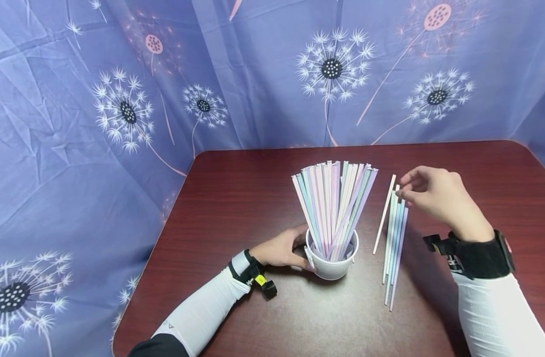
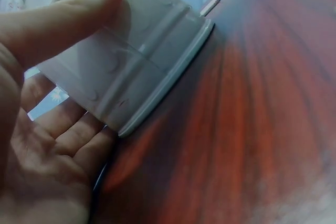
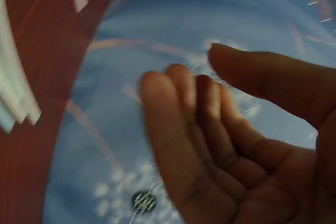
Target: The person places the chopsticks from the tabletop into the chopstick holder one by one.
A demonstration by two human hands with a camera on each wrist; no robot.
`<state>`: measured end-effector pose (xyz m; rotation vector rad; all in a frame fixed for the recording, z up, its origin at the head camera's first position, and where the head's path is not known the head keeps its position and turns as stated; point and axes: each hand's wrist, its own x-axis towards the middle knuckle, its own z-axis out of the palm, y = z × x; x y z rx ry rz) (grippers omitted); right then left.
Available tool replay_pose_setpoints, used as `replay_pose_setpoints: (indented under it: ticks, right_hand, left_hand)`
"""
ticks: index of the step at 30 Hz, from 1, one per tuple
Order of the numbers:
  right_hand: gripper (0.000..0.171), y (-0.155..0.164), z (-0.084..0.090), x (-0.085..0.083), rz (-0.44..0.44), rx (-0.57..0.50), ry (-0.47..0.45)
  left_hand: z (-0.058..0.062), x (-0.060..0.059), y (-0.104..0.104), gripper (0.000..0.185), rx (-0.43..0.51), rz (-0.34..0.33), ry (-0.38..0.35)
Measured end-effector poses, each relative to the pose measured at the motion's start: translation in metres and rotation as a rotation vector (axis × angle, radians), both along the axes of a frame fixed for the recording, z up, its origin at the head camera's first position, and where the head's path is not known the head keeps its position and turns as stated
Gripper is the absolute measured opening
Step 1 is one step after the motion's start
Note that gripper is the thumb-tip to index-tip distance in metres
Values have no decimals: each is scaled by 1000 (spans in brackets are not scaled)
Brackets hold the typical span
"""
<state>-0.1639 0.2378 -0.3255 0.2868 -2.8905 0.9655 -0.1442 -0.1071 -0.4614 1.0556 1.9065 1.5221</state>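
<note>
While my left hand [image 1: 281, 249] rests on the worktop [image 1: 236, 198], it grips the white cup [image 1: 329, 265] from the left side, thumb and fingers curled round the wall. The left wrist view confirms this: the thumb lies across the ribbed cup wall [image 2: 142, 56] and the fingers [image 2: 68, 135] wrap beneath it, with the cup base rim on the red-brown wood. The head view does not show that contact detail.

The cup stands upright near the middle of the worktop and holds a fanned bundle of pastel straws [image 1: 334, 208]. Just to its right, a loose row of straws [image 1: 393, 243] lies flat on the wood, with one white straw [image 1: 385, 213] lying slightly apart on the cup side.

My right hand [image 1: 433, 196] is over the far end of the loose row, fingers bent and thumb near the fingertips. In the right wrist view the fingers [image 3: 184, 124] are relaxed and curved, the thumb apart, with nothing between them; the view is blurred. Straw ends [image 3: 16, 103] show at its left edge.

Open wood lies ahead of the cup and along the near edge. Beyond the far edge hangs a blue cloth backdrop [image 1: 263, 89] printed with dandelions, which also covers the left side.
</note>
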Motion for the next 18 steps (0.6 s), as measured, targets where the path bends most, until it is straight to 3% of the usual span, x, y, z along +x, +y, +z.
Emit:
replay_pose_setpoints:
  ticks: [5, 12, 15, 18]
  right_hand:
    - [15, 18, -26, -22, 44, 135, -112]
    - [23, 35, -56, -33, 109, 123, -468]
    - [26, 40, -61, -33, 102, 102, -524]
    - [30, 44, -60, -33, 61, 122, -503]
  left_hand:
    - [0, 2, 0, 88, 1, 24, -13]
    - [-1, 3, 1, 93, -15, 69, -33]
    - [-1, 2, 1, 95, 2, 61, -42]
    - [1, 1, 1, 94, 12, 43, -38]
